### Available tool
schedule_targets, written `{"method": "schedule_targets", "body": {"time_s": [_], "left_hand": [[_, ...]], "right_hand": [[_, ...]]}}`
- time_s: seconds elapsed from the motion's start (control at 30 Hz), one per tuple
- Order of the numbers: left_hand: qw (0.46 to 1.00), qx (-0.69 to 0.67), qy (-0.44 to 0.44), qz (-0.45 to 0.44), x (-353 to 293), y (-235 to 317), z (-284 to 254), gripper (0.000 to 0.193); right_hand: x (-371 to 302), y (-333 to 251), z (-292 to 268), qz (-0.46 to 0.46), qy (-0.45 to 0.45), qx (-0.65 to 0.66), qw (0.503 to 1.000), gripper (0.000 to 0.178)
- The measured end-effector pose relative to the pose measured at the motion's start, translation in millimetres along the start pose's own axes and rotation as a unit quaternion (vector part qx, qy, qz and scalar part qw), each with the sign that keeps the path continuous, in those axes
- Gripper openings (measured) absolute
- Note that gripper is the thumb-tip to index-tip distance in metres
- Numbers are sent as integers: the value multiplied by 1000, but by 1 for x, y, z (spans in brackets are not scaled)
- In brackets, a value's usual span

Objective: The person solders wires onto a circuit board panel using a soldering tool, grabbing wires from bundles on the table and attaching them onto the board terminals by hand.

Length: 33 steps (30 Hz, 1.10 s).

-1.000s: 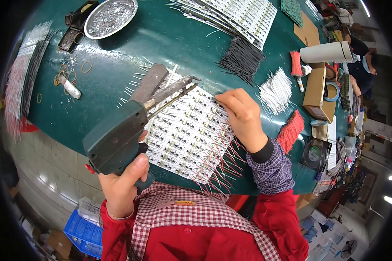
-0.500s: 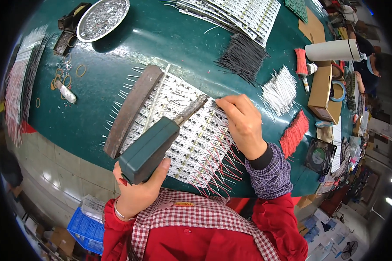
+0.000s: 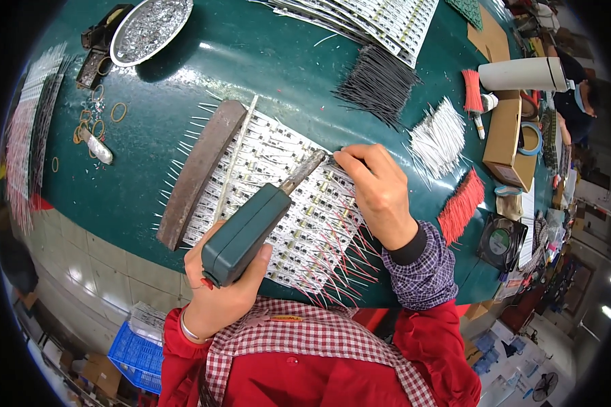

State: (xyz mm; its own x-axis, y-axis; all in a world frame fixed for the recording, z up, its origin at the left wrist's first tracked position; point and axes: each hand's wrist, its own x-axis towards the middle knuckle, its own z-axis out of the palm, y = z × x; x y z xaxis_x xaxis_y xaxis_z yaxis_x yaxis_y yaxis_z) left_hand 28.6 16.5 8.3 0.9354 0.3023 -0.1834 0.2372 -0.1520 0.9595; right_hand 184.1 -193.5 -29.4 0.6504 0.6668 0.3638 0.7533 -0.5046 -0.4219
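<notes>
Left hand point(image 3: 224, 292) grips green soldering tool point(image 3: 248, 230), tip at 1 o'clock. Right hand point(image 3: 380, 193) pinches a wire (tiny) on LED strips point(image 3: 278, 169).

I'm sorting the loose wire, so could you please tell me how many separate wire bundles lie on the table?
4: black bundle at top centre, white bundle right of it, small red bundle near the box, larger red bundle by the right wrist. Others may be hidden.

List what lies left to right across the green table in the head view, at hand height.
Rusty metal bar → left hand gripping the green soldering tool → right hand on the LED strips → red wire bundle.
</notes>
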Motion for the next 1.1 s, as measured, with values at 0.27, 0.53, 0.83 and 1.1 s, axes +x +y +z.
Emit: {"method": "schedule_targets", "body": {"time_s": [0.27,0.53,0.83,1.1], "left_hand": [[998,43,-18,45,3,-2,-1,18],[992,78,-15,97,1,0,-4,17],[994,73,-9,83,-2,4,-9,22],[995,72,-18,73,-8,2,-13,20]], "right_hand": [[0,-1,-1,0,-13,-9,1000,31],[0,-4,-1,-1,-19,-19,1000,30],[0,-6,0,-15,23,-25,999,32],[-9,-13,1,-14,27,10,999,33]]}}
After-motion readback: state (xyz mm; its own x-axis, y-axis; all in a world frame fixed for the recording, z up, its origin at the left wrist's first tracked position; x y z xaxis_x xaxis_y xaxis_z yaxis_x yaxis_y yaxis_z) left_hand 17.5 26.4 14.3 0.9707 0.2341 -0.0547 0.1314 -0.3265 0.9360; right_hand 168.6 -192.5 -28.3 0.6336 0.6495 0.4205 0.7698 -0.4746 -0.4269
